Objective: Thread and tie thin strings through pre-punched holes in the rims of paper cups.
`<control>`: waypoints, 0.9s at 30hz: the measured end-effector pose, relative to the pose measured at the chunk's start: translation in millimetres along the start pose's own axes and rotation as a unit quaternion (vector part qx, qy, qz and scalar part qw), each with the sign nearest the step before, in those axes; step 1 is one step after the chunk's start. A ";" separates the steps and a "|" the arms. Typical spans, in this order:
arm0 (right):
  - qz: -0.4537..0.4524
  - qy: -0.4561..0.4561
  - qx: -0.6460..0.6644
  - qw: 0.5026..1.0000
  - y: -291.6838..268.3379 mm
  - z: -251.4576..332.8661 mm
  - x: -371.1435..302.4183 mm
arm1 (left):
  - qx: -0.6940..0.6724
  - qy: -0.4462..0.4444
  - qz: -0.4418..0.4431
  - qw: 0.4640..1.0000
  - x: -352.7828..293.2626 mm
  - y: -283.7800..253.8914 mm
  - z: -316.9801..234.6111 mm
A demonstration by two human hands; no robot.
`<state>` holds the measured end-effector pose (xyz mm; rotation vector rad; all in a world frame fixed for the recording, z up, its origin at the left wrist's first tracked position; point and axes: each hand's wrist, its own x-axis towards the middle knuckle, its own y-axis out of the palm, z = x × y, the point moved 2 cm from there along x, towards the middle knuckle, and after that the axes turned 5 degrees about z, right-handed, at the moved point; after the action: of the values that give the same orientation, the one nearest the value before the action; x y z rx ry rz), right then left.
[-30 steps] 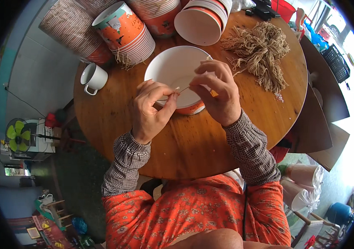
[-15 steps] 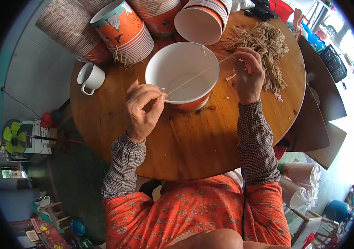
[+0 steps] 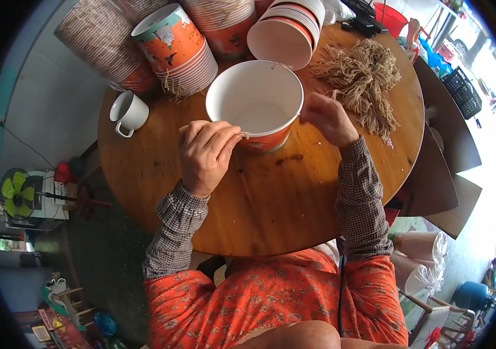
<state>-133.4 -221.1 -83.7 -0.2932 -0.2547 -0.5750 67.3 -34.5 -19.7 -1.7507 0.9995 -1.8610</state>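
Note:
A large paper bucket [image 3: 266, 141], white inside and orange outside, stands upright on the round wooden table in front of me. My left hand [image 3: 204, 156] is at its near-left rim, thumb and fingers pinched on a thin beige cord [image 3: 244, 135] whose end pokes out at the fingertips. Beside the right rim is my right hand [image 3: 330, 120], its fingers smeared by motion, so their grip does not show. At the far rim a small cord knot [image 3: 274, 66] is visible. Right of the bucket lies a loose bundle of beige cords [image 3: 357, 87].
Stacked paper buckets [image 3: 178, 49] line the table's far side, some with cord ends hanging out. A white enamel mug [image 3: 130, 113] stands at the left. Cardboard [image 3: 448, 148] leans beyond the table's right edge. A green-bladed fan [image 3: 19, 192] is off to the left.
The cord stretched across the bucket between both hands no longer shows there. My right hand has come down and left to the bucket's right side. My left hand has shifted slightly right along the rim.

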 end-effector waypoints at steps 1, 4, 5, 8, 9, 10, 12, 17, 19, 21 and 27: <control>0.066 0.004 0.037 0.997 2.0 1.1 -1.8 | 0.005 -0.001 -0.002 1.000 0.3 1.0 2.7; 0.173 0.082 -0.050 0.980 21.8 21.8 -4.7 | -0.067 -0.049 -0.053 0.995 -4.1 7.3 19.1; 0.216 0.071 -0.085 0.970 22.5 20.5 -2.5 | -0.065 -0.046 -0.054 0.995 -2.7 9.5 22.3; 0.151 0.083 0.083 0.982 21.1 23.3 -3.5 | -0.162 -0.129 -0.114 0.972 1.1 9.4 37.3; 0.116 0.074 0.099 0.985 18.7 21.4 -2.2 | -0.192 -0.161 -0.136 0.958 4.2 5.2 45.1; 0.099 0.075 0.117 0.985 14.9 23.5 -1.7 | -0.223 -0.192 -0.158 0.943 8.3 0.8 55.9; 0.067 0.073 0.144 0.985 9.5 26.8 -3.6 | -0.259 -0.230 -0.206 0.915 15.6 -0.7 87.2; 0.067 0.070 0.147 0.984 10.6 18.9 -3.2 | -0.521 -0.278 -0.295 0.751 46.8 -4.6 168.0; 0.058 0.078 0.143 0.985 12.0 18.0 -2.7 | -0.563 -0.308 -0.325 0.695 58.3 -3.3 206.8; 0.057 0.077 0.145 0.985 12.6 20.2 -3.2 | -0.603 -0.367 -0.326 0.628 67.8 4.7 252.6; 0.055 0.073 0.155 0.984 13.9 15.6 -2.6 | -0.621 -0.470 -0.330 0.533 78.7 33.5 320.3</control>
<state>-130.1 -203.4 -72.8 0.0366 -0.1824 -0.4370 361.8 -185.5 -1.5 -3.5995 1.2315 0.3911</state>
